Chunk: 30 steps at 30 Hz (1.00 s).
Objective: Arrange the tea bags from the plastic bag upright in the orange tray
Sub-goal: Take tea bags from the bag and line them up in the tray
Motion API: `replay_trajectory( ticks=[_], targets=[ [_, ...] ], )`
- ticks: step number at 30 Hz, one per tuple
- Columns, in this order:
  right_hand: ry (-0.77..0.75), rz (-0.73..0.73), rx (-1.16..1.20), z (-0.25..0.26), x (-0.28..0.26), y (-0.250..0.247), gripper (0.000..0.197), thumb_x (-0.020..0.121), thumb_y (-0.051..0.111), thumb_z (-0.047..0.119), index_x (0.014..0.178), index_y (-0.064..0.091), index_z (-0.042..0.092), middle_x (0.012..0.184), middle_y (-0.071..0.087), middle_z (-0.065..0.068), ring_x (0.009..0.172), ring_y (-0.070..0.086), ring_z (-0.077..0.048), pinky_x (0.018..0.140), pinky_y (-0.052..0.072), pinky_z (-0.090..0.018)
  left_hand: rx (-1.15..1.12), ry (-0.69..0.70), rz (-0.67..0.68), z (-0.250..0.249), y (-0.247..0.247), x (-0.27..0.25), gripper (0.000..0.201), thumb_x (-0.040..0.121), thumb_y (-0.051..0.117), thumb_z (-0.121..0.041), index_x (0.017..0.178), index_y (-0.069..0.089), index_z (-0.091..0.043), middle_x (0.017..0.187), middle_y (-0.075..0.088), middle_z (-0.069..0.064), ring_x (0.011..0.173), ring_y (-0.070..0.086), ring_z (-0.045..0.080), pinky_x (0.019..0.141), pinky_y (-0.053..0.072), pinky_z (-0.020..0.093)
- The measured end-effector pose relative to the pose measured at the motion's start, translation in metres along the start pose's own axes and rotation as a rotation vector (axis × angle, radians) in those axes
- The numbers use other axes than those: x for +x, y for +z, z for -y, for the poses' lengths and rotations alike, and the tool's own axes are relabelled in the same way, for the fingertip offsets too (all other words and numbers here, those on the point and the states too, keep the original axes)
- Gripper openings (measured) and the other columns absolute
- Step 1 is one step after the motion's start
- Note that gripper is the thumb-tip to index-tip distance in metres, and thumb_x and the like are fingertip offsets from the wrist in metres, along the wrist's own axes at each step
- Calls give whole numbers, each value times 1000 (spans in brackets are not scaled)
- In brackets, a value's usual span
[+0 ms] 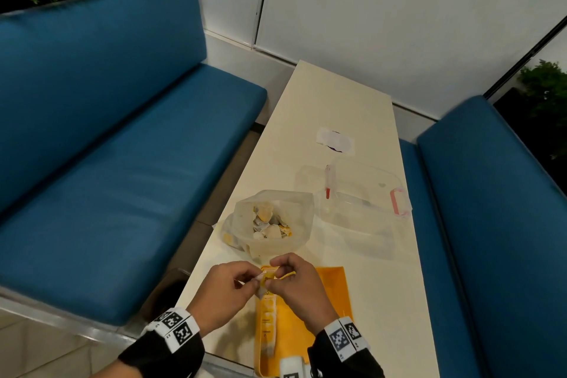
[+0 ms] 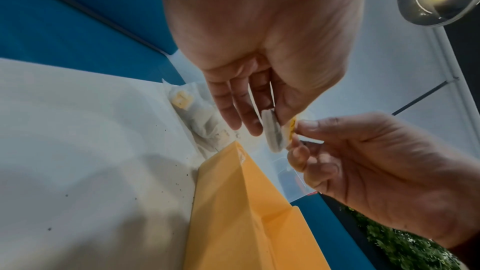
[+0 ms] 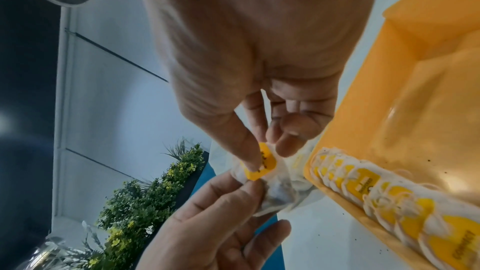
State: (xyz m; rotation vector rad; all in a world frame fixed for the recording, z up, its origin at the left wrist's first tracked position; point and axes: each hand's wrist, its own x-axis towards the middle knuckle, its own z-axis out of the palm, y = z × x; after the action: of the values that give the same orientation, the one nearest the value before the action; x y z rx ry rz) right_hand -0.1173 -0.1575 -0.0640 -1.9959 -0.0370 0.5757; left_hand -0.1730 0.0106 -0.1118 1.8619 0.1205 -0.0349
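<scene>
While my left hand and right hand are both pinching one tea bag, I am counting. One orange tray is holding one row of bags; one plastic bag is standing beyond.

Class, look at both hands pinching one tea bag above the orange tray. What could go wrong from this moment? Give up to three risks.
1. The left hand and right hand pull on one tea bag; its thin paper might tear.
2. Pushing it in could topple the row of tea bags standing in the orange tray.
3. The open plastic bag sits close behind; an arm could tip it.
</scene>
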Motion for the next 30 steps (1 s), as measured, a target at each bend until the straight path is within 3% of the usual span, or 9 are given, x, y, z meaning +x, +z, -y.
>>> replay_trajectory(
  ticks=[5, 10, 15, 19, 22, 26, 30],
  targets=[
    [0, 53, 84, -5, -4, -2, 5, 80, 75, 11, 81, 70, 10, 69, 68, -8, 61, 61, -18, 51, 41, -25, -93, 0, 34, 1, 1, -1, 17, 92, 74, -12, 97, 76, -28, 88, 77, -7, 87, 74, 14, 82, 60, 33],
    [7, 60, 138, -11, -7, -6, 18, 86, 73, 7, 92, 62, -6, 79, 71, -18, 64, 71, -28, 46, 43, -27, -94, -32, 41, 3, 2, -2, 29, 88, 75, -4, 102, 71, -30, 89, 74, -5, 87, 72, 16, 81, 60, 31],
    [54, 88, 159, -24, -11, -15, 15, 90, 70, 4, 94, 57, -3, 79, 73, -25, 69, 73, -32, 50, 48, -29, -23, -64, 87, 5, 3, -5, 29, 88, 76, -9, 103, 68, -33, 87, 72, -14, 83, 73, 10, 80, 60, 27],
    [131, 136, 3, -44, -14, -25, 13, 89, 70, 5, 86, 57, 8, 68, 71, -13, 63, 72, -26, 47, 48, -28, 61, -140, 211, 10, 1, -8, 27, 86, 79, -19, 104, 71, -38, 81, 73, -6, 71, 67, 3, 75, 58, 21],
    [220, 229, -100, -55, -22, -23, 15, 85, 72, 5, 87, 58, 10, 65, 70, -10, 56, 69, -23, 44, 46, -27, 129, -189, 334, 13, 3, -11, 42, 77, 88, -31, 112, 67, -41, 85, 72, -6, 66, 61, -4, 75, 54, 16],
    [291, 343, -194, -63, -29, -12, 17, 82, 74, 5, 86, 59, 12, 61, 68, -6, 49, 67, -14, 44, 48, -23, 186, -222, 358, 15, 10, -10, 79, 71, 91, -36, 134, 46, -52, 98, 67, -8, 72, 66, 2, 75, 54, 15],
    [308, 390, -291, -69, -26, 0, 19, 79, 72, 2, 79, 60, 17, 59, 68, -1, 64, 74, -22, 58, 59, -33, 262, -226, 379, 18, 13, -7, 94, 71, 91, -35, 145, 36, -53, 101, 65, -9, 81, 69, 8, 82, 57, 22]
  ],
)
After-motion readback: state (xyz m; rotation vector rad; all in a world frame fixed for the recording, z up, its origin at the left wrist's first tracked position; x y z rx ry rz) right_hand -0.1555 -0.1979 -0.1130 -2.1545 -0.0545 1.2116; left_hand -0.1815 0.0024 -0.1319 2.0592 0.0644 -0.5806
